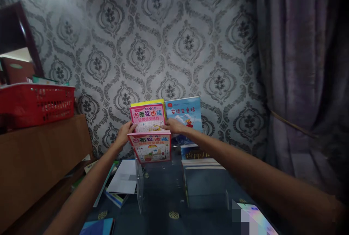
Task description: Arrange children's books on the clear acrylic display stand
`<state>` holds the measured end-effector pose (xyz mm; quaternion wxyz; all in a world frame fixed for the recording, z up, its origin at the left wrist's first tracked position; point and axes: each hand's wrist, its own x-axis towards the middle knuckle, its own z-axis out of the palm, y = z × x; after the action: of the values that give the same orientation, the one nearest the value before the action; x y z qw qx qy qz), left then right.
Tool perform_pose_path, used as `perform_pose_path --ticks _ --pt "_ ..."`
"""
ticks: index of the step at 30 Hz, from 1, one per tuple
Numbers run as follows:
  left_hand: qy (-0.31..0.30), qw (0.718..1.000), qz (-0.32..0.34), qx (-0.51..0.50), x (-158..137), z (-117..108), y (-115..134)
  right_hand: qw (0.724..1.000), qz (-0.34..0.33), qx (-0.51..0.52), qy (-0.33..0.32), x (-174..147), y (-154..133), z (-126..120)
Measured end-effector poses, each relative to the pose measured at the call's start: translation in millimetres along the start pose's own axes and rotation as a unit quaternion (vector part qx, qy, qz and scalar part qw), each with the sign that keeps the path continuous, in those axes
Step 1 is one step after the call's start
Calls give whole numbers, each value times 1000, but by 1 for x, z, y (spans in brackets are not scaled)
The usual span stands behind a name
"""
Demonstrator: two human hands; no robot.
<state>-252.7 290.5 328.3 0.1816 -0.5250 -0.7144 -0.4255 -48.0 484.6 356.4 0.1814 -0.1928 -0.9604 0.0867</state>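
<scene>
A pink children's book (147, 114) stands upright near the wall, held by its two sides. My left hand (127, 132) grips its left edge, and my right hand (176, 126) has its fingers over the right edge. Just in front stands a second pink picture book (151, 151) with a similar cover, on a clear acrylic book stand (140, 182). A yellow-edged book (161, 102) shows behind the held one. To the right, beyond my right hand, a blue storybook (192, 110) stands against the wall, with a dark-covered book (195, 152) lower down.
A red plastic basket (51, 104) rests on a cardboard box (43, 155) at left. Books (124, 177) lie piled beside the stand, and a blue book (98, 227) is nearer me. A phone-like bright screen (257, 217) lies front right. A curtain (291, 64) hangs at right.
</scene>
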Motion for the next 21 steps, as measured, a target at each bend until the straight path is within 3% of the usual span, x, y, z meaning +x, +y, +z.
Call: perform_pose_path --ticks 12,17,21 --pt "-2 998 -21 -63 -9 3 -4 997 12 -55 49 -4 -6 7" --pt "-20 994 -28 -102 5 1 -7 997 25 -53 45 -4 -6 8" --pt "-2 988 -21 -153 23 8 -4 997 44 -53 40 -7 -8 5"
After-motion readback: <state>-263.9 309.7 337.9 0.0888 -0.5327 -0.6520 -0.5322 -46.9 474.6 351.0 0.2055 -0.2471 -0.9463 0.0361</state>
